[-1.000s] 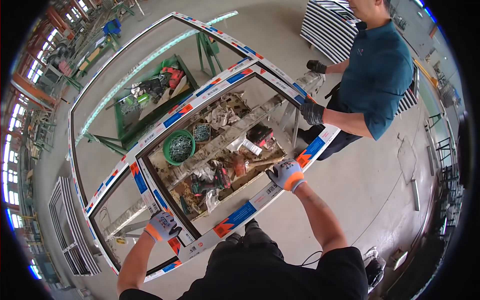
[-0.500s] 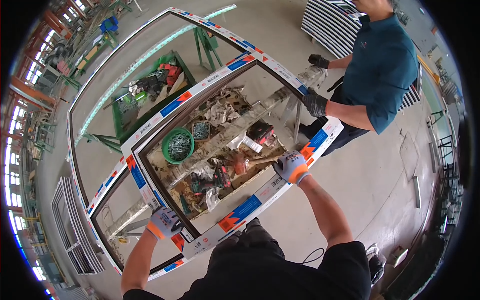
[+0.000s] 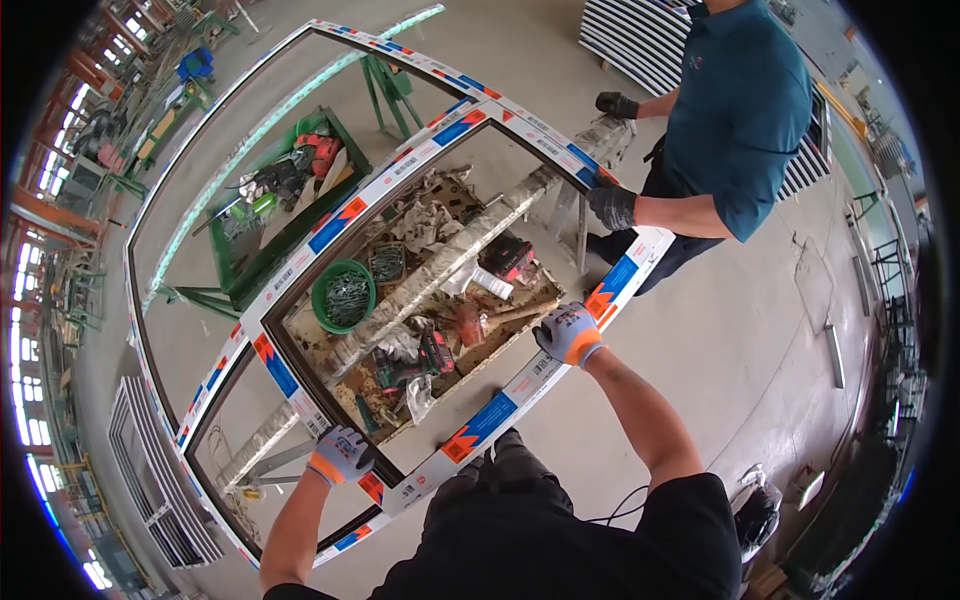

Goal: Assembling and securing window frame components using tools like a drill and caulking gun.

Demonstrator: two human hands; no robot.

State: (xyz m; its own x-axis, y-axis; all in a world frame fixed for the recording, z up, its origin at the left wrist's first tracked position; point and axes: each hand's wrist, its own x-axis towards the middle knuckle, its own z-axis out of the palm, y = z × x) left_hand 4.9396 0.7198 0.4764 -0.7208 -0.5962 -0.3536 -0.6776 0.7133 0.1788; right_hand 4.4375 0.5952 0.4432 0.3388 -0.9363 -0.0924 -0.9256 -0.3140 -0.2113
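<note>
Fingers of the left hand (image 3: 342,456) clasp the left side of the white frame (image 3: 480,428) lying ahead, toward its near corner; the right hand (image 3: 568,334) grasps the long near edge, which rises rightward between them. Undersides are hidden, so thumbs I cannot place. Farther, a co-worker's dark-gloved hand (image 3: 612,207) covers part of the right edge.
</note>
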